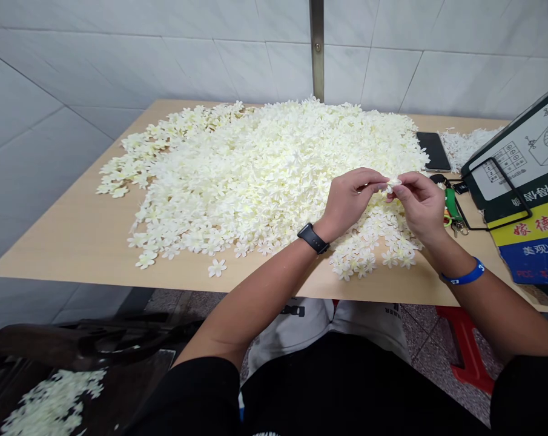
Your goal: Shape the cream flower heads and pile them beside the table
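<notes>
- Closest to us, we have the black shirt point(337, 387) of the person, with pale trousers point(296, 339) just beyond it under the table edge.
- And here's the action: we see the left hand point(349, 197) coming in from the left, a black watch point(313, 238) on its wrist, thumb and forefinger pinched together at the left side of a small white flower point(394, 181).
- Across from it, the right hand point(421, 203), blue wristband point(467, 274) below, closes thumb and forefinger on the flower's right side.
- So the flower sits right between the two pinches, nearly no gap at either set of fingertips, held up over the right part of the heap; the fingers partly hide it, so we can't tell exactly which petals they grip.
- Beneath and to the left, what a spread: a broad flower heap point(274, 163) across the wooden table point(87, 236), with one loose bloom point(217, 267) lying apart near the front edge.
- Over on the far right, we spot a dark phone point(433, 151) beside a pile of white bits point(467, 145), then a printed box point(528, 145), with a green tag point(452, 203) near the right hand.
</notes>
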`<state>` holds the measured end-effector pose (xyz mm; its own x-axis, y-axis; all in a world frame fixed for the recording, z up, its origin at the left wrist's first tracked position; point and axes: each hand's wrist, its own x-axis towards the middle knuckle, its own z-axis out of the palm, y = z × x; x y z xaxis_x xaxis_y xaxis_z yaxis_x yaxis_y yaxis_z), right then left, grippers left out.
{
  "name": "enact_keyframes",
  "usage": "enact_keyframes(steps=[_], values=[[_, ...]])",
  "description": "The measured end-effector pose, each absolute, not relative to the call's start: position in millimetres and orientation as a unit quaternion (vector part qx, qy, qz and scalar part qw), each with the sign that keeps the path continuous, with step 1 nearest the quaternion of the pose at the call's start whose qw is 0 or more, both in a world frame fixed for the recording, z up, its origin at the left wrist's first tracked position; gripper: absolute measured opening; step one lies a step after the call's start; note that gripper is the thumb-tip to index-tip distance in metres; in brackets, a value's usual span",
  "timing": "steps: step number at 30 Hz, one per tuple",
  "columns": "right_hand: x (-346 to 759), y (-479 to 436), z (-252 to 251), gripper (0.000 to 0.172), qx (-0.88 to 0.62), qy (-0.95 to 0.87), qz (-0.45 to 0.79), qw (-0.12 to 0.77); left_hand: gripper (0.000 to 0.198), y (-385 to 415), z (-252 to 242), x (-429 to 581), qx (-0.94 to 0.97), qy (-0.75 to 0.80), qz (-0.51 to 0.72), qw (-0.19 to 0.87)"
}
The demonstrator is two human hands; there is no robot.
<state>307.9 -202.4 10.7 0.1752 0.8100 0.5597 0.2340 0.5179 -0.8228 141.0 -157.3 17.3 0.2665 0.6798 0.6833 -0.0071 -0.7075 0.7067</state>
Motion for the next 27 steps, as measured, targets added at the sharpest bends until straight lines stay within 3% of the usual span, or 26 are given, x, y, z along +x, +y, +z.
enact_keyframes(steps=[13, 22, 27], values=[[305.5, -203.2, 13.3, 0.024, -0.444, -0.599, 0.201, 0.636, 0.012, -160.5, 19.1, 142.0, 0.724, 0.237, 0.544, 0.352], [312.7, -197.0, 7.1, 0.016, -0.478, -0.562, 0.172, 0.653, 0.009, -157.0, 22.1, 141.5, 0.636, 0.271, 0.519, 0.503], [307.5, -199.0, 10.0, 0.019, -0.496, -0.555, 0.157, 0.650, 0.019, -156.7, 24.0, 142.0, 0.615, 0.282, 0.477, 0.561]])
